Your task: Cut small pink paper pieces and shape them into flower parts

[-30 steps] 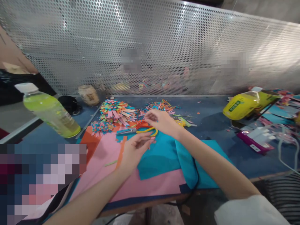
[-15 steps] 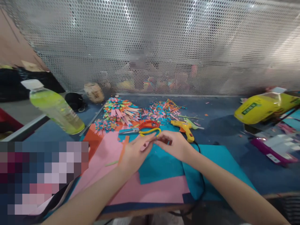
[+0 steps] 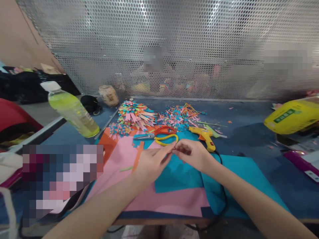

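Note:
My left hand (image 3: 153,162) and my right hand (image 3: 195,155) meet fingertip to fingertip above the coloured sheets. Both are closed in a pinch; whatever lies between the fingers is too small and hidden to make out. Just beyond them are scissors (image 3: 147,136) with yellow and red-orange handles. A yellow glue gun (image 3: 205,136) rests past my right hand, its dark cord running toward the table edge. Under the hands lie a blue sheet (image 3: 174,181) and a larger pink sheet (image 3: 147,202). An orange paper strip (image 3: 138,156) shows beside my left hand.
Fringed paper pieces (image 3: 136,114) are heaped behind the scissors, with loose paper strips (image 3: 181,114) alongside. A drink bottle (image 3: 74,111) leans at left. On the right are a yellow bottle (image 3: 289,114) and a purple object (image 3: 301,166). A perforated metal panel (image 3: 189,39) closes the back.
The view has turned slightly left, so things sit further right. My hands stay pinched together; the small pink paper piece seen at my left fingers earlier is now hidden.

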Motion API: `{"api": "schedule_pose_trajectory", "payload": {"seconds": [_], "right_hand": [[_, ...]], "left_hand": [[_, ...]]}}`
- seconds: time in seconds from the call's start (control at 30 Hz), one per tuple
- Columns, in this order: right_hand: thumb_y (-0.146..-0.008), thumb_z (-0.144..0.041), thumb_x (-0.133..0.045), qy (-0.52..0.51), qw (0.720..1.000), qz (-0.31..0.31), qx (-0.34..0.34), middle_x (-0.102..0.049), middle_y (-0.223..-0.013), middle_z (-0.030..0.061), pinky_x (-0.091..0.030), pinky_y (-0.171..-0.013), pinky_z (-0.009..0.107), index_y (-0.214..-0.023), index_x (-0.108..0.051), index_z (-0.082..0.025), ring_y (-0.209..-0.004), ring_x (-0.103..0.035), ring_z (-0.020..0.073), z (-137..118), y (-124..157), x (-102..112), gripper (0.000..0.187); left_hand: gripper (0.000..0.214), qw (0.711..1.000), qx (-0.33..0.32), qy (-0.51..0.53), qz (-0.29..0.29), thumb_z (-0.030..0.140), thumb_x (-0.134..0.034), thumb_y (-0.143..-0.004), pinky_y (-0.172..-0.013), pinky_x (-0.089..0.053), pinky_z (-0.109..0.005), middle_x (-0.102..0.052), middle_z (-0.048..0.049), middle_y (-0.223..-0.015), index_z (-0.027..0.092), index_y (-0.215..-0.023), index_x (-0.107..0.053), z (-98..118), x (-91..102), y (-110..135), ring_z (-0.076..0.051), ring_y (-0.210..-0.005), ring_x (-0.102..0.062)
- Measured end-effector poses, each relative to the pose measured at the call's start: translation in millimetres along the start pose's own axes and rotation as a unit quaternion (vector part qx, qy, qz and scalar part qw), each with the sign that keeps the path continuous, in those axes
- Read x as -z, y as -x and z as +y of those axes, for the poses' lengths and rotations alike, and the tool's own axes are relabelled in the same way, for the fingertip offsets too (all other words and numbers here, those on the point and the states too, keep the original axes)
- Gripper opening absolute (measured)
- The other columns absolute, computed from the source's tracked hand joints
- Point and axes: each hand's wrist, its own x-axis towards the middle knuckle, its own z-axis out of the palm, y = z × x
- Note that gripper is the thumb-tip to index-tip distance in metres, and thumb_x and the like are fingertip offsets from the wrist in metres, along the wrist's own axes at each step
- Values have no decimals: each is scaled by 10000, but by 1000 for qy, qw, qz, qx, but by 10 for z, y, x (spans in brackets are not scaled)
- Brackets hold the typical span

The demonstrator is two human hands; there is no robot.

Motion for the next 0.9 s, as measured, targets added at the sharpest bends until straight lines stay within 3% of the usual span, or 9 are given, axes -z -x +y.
{"api": "schedule_pose_trajectory", "payload": {"seconds": [0.2, 0.33, 0.47, 0.63, 0.9], "right_hand": [[-749, -287, -541, -59, 996, -55, -36, -516, -582, -36, -433, -477, 194, -765, -516, -162, -482, -503, 77, -42, 22, 98, 129], [-758, -230, -540, 6, 997, -77, 1, -561, -643, -21, -432, -525, 183, -784, -558, -167, -551, -525, 79, -95, 42, 183, 70], [-778, -211, -522, 79, 991, -95, 45, -600, -702, -8, -422, -586, 180, -800, -580, -177, -622, -540, 83, -102, 63, 252, 70], [-787, -205, -516, 97, 986, -118, 64, -617, -746, 8, -416, -594, 182, -829, -593, -173, -645, -550, 89, -62, 83, 313, 94], [-785, -214, -523, 122, 983, -122, 67, -600, -697, -8, -394, -569, 172, -788, -582, -173, -616, -536, 81, -42, 82, 337, 71]], "left_hand": [[416, 999, -19, 34, -31, 226, -482, -802, -616, -479, -241, -691, -42, -912, 250, -1217, -467, 13, 15, 7, -133, -629, -630], [460, 999, -15, 43, -21, 235, -498, -797, -623, -474, -239, -694, -31, -895, 258, -1250, -422, 24, 30, 12, -135, -658, -629], [427, 997, 4, 42, -58, 262, -485, -806, -677, -479, -257, -696, -33, -890, 257, -1232, -449, 67, 56, 1, -135, -657, -625], [421, 991, 30, 75, -103, 255, -469, -817, -723, -484, -288, -690, -17, -926, 287, -1236, -437, 126, 96, -20, -146, -700, -633], [459, 979, 49, 171, -102, 235, -482, -810, -687, -488, -240, -672, 17, -988, 311, -1254, -393, 165, 96, -47, -141, -848, -633]]}}
